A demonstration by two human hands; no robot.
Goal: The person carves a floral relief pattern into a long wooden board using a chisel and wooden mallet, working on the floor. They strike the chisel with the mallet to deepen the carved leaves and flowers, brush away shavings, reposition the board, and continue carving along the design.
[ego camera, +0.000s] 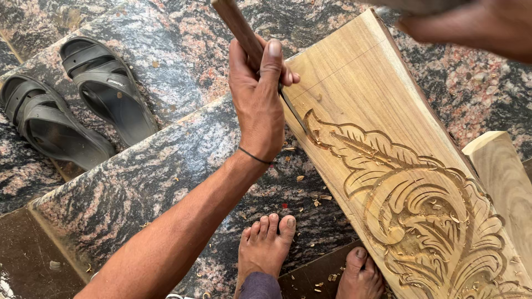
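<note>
Fingers (271,61) of the left hand (257,94) wrap tight around a wooden-handled chisel (244,33), its blade tip on the carved wooden plank (388,166) near the leaf pattern's upper end. The right hand (471,25) hovers blurred above the plank's top corner, its grip unclear. Left of the plank lie two dark sandals (83,99).
</note>
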